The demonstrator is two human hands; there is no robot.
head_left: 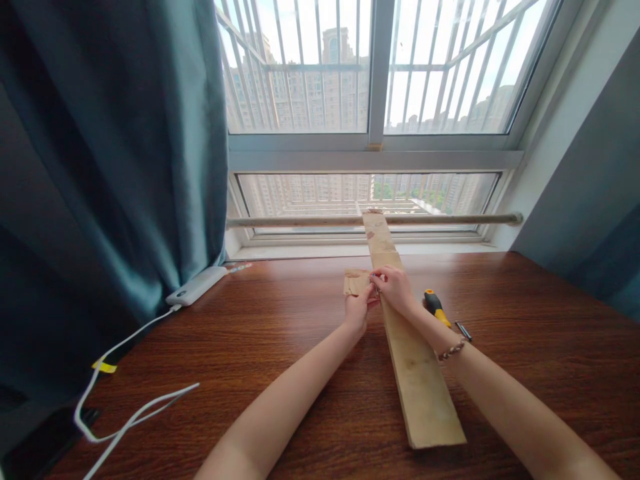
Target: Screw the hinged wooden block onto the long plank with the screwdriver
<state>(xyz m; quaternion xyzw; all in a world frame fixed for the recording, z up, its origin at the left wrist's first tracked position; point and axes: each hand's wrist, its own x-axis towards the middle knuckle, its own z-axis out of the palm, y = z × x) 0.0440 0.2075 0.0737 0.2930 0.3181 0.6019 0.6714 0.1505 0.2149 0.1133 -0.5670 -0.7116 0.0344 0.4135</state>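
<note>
A long, pale wooden board [423,380] runs away from me across the table, its far end resting by the rail under the window. Left of the board is a small, flat piece of wood [353,283], its edge near the board's side. My left hand [358,308] is closed on this small piece, with the fingers partly hidden. Over the board, my right hand [394,287] is pinched, its fingertips meeting the left hand's at the small piece. Something tiny and shiny shows between the fingertips, too small to name. A beaded bracelet [453,349] circles my right wrist.
Right of the board lie a black and yellow screwdriver handle [436,308] and a separate small dark metal bit [463,331]. A white power strip [197,285] with its cable sits at the left by a blue curtain [165,133]. A horizontal rail [300,222] crosses before the window.
</note>
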